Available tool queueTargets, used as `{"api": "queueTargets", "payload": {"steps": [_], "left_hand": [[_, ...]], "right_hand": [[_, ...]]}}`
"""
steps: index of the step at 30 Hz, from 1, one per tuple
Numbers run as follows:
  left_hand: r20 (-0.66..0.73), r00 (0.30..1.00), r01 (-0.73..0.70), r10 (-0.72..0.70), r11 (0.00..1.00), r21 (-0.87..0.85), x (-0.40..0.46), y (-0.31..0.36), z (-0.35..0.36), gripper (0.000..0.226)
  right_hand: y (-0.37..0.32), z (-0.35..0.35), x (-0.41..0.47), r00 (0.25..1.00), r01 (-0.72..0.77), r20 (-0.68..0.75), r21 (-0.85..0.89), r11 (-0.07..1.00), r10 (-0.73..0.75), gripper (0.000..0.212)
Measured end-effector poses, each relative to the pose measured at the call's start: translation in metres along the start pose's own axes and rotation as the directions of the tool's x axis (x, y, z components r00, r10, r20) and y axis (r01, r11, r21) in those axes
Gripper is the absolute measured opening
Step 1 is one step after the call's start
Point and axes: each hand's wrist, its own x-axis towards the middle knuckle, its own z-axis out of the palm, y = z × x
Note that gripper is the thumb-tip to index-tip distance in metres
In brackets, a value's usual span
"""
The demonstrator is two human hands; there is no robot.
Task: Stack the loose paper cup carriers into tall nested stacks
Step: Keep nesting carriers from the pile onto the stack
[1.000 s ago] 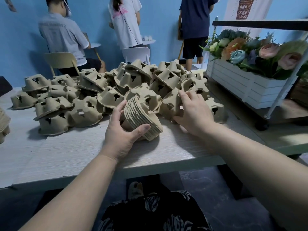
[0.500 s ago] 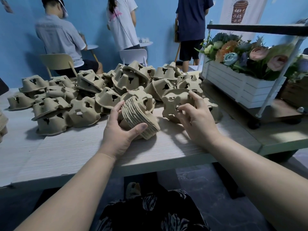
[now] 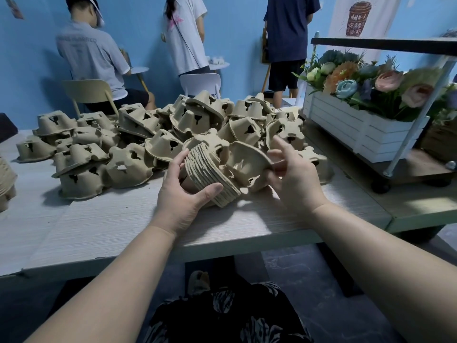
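Note:
My left hand (image 3: 184, 194) grips a nested stack of brown pulp cup carriers (image 3: 210, 178), tilted on its side near the table's front edge. My right hand (image 3: 291, 179) pinches the rim of a single loose carrier (image 3: 247, 163) and holds it just right of the stack's open end, its hollow facing the stack. Behind both hands lies a wide pile of loose carriers (image 3: 138, 134), most of them upside down, spread across the pale wooden table (image 3: 99, 226).
A white planter box of artificial flowers (image 3: 366, 127) sits on a wheeled cart to the right. Another carrier stack (image 3: 6, 184) shows at the left edge. Three people stand or sit at the blue wall behind, with chairs (image 3: 86, 92) near them.
My right hand has lifted one carrier out of the pile, turned it over and brought it left toward the stack. My left hand has kept its hold on the stack.

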Motion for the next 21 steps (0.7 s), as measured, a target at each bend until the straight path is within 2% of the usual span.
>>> {"api": "queueTargets", "payload": {"steps": [5,7,10,13,16,21], "left_hand": [[0.001,1.0,0.001,-0.001,1.0,-0.003,0.0,-0.002,0.0,0.1],[0.002,1.0,0.003,-0.003,1.0,0.005,0.001,-0.004,-0.001,0.104],[0.002,1.0,0.01,-0.01,1.0,0.014,0.002,-0.006,-0.002,0.107],[0.0,1.0,0.01,-0.01,1.0,0.017,0.002,-0.005,-0.001,0.104],[-0.005,1.0,0.003,-0.003,1.0,0.019,0.002,-0.004,-0.001,0.104],[-0.007,1.0,-0.003,0.003,0.999,0.033,0.002,-0.005,-0.001,0.104]], "right_hand": [[-0.001,0.001,-0.002,0.994,-0.01,0.102,-0.255,0.967,0.037,0.012],[0.0,0.001,-0.001,0.999,-0.005,0.048,-0.279,0.96,0.02,0.011],[-0.008,0.002,0.002,0.995,0.017,-0.09,-0.165,0.986,-0.033,0.008],[-0.021,0.005,0.003,0.989,0.095,-0.11,-0.084,0.992,-0.104,0.006],[-0.026,0.01,-0.001,0.98,0.196,-0.034,-0.05,0.979,-0.197,0.01],[-0.028,0.013,-0.01,0.94,0.321,0.125,-0.001,0.947,-0.319,0.029]]}}
